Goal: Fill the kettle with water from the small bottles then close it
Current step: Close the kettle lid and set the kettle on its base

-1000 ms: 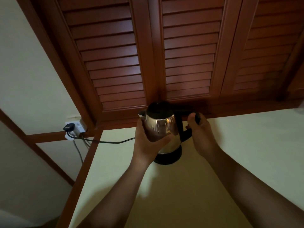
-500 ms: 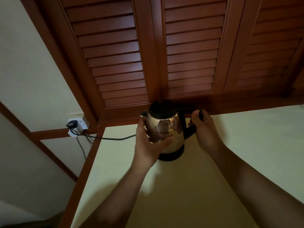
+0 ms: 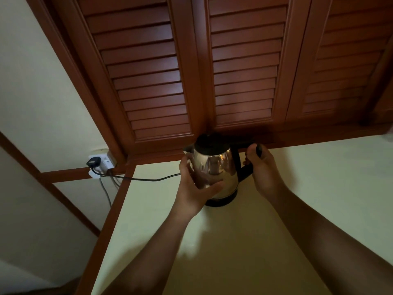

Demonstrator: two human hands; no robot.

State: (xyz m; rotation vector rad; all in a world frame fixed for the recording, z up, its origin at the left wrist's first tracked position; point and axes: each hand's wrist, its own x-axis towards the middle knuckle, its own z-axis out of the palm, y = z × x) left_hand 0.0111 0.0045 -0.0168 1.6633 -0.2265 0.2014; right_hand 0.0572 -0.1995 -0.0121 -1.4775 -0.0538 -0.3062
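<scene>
From the head camera, a steel kettle point(image 3: 214, 169) stands on its black base point(image 3: 221, 202) at the far side of a cream counter point(image 3: 287, 220), just in front of brown louvred shutters point(image 3: 148, 71). Its spout points left and its black handle point(image 3: 243, 172) faces right. The top of the kettle is dark, and I cannot tell whether the lid is shut.

The left hand point(image 3: 195, 188) wraps round the shiny body from the near left, with the thumb lying across the near side and the fingers curled behind. The right hand point(image 3: 263, 169) grips the handle, its fingers closed round the upper part and the thumb near the black top end.

A black cord point(image 3: 148, 179) runs left from behind the left hand, off the counter edge, to a black plug point(image 3: 92, 162) in a white wall socket point(image 3: 104, 162). Both bare forearms reach in from the near edge.
</scene>
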